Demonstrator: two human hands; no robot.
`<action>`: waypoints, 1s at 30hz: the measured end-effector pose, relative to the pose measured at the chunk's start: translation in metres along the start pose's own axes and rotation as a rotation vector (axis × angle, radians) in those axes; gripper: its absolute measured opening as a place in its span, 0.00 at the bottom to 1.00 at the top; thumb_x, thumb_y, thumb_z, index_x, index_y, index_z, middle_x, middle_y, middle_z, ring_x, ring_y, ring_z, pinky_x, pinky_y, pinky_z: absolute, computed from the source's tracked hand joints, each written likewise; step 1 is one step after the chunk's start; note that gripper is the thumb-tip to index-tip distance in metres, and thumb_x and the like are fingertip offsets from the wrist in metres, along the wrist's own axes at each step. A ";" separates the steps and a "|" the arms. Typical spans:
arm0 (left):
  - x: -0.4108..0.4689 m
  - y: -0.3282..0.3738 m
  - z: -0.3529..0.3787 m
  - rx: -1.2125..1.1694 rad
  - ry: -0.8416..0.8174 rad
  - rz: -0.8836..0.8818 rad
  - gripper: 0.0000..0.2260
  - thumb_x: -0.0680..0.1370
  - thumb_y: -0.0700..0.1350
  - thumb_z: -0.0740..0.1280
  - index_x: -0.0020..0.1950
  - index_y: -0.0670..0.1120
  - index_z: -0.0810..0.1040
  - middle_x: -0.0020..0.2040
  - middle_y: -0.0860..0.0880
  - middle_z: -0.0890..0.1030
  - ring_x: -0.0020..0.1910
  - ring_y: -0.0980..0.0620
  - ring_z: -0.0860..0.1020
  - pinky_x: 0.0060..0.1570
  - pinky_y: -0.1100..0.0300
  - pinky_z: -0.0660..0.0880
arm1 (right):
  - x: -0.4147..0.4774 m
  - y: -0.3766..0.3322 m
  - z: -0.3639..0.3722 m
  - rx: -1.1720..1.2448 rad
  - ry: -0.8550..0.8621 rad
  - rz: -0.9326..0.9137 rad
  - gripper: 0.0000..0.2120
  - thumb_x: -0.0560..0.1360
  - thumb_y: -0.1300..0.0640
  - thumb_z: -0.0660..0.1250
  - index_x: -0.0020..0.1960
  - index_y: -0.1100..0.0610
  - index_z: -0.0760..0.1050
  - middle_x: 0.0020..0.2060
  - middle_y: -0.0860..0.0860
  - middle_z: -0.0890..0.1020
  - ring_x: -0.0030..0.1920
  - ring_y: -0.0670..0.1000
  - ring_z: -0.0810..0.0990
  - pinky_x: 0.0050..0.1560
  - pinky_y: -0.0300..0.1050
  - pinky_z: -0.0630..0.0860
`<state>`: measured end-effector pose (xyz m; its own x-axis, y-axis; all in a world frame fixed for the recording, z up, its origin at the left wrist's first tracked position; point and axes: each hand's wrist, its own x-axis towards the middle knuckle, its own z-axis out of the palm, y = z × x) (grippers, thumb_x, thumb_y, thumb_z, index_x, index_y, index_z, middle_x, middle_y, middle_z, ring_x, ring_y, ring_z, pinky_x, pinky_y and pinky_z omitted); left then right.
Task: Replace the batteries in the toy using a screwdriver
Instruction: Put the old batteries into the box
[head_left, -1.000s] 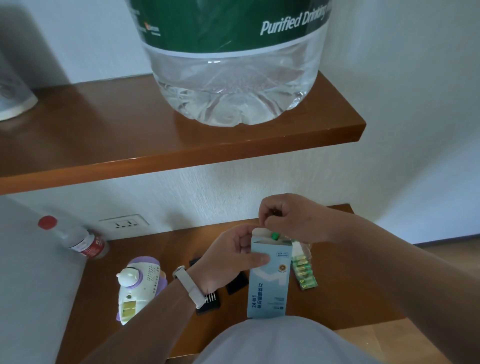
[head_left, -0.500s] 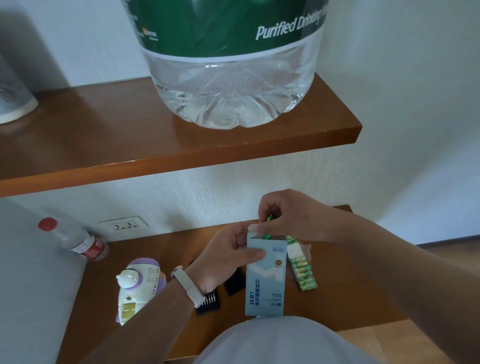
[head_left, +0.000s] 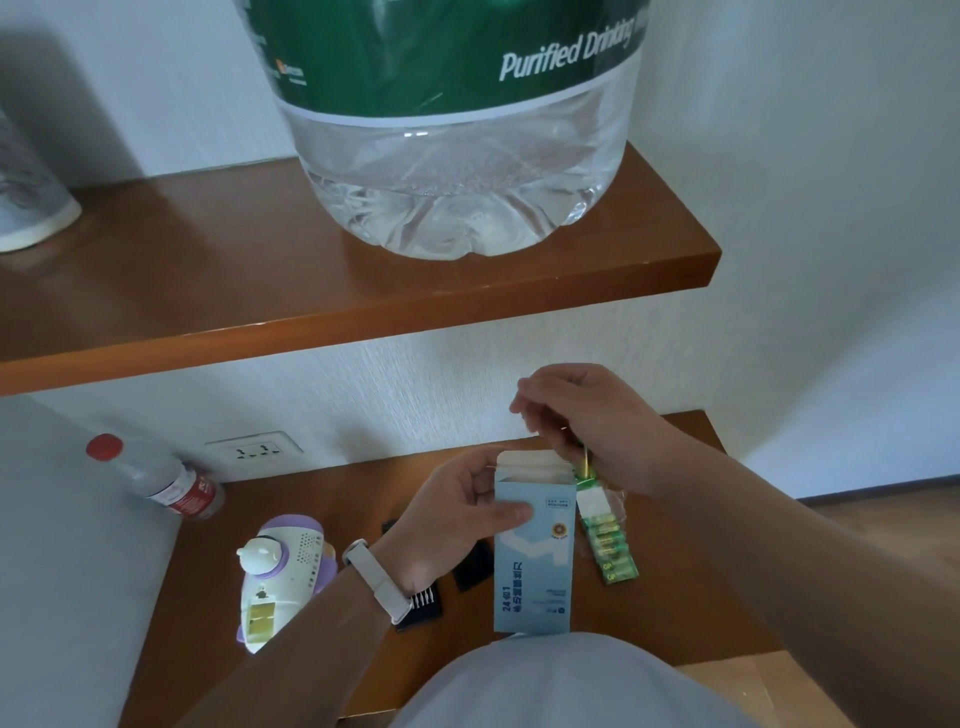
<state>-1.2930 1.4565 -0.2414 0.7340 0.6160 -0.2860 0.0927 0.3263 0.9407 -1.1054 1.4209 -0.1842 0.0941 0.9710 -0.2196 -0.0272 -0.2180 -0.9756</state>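
Note:
My left hand (head_left: 457, 512) grips a light-blue screwdriver-set box (head_left: 535, 561), upright with its top flap open. Just above and right of the box, my right hand (head_left: 587, 415) pinches a thin green-and-gold screwdriver (head_left: 585, 460) that hangs point down beside the box's opening. A strip of green batteries (head_left: 608, 545) lies on the lower wooden shelf (head_left: 291, 504) right of the box. The white and purple toy (head_left: 280, 571) lies on its back at the left, with its battery compartment showing.
Black bit holders (head_left: 470, 569) lie on the shelf behind my left wrist. A small red-capped bottle (head_left: 156, 480) lies at the left near a wall socket (head_left: 254, 449). A big water jug (head_left: 452, 124) stands on the upper shelf (head_left: 208, 291) overhead.
My right hand has pulled the screwdriver up and out of the box and moved it to the right. The box's top flap now stands open.

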 end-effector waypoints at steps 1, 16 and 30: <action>0.000 0.000 0.000 -0.002 0.007 -0.001 0.17 0.75 0.29 0.70 0.63 0.38 0.76 0.57 0.39 0.85 0.55 0.41 0.84 0.52 0.53 0.82 | 0.001 0.000 0.000 0.161 0.025 0.020 0.15 0.81 0.57 0.62 0.39 0.58 0.81 0.30 0.51 0.77 0.26 0.46 0.69 0.23 0.38 0.64; 0.008 0.001 0.003 0.088 0.040 0.008 0.14 0.76 0.33 0.72 0.60 0.41 0.79 0.54 0.41 0.86 0.52 0.42 0.85 0.49 0.57 0.81 | 0.003 0.021 0.007 0.202 0.025 0.057 0.14 0.80 0.60 0.63 0.38 0.53 0.82 0.31 0.50 0.76 0.31 0.46 0.72 0.31 0.40 0.72; 0.015 0.007 -0.009 0.017 0.099 0.095 0.18 0.75 0.40 0.73 0.63 0.46 0.75 0.54 0.44 0.86 0.54 0.42 0.85 0.50 0.52 0.82 | -0.003 0.035 -0.015 -0.093 0.272 -0.086 0.08 0.79 0.61 0.65 0.47 0.51 0.80 0.43 0.54 0.83 0.48 0.61 0.81 0.51 0.60 0.80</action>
<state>-1.2871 1.4747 -0.2412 0.6702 0.7114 -0.2117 0.0380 0.2520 0.9670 -1.0913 1.4090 -0.2182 0.3557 0.9272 -0.1174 0.0824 -0.1562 -0.9843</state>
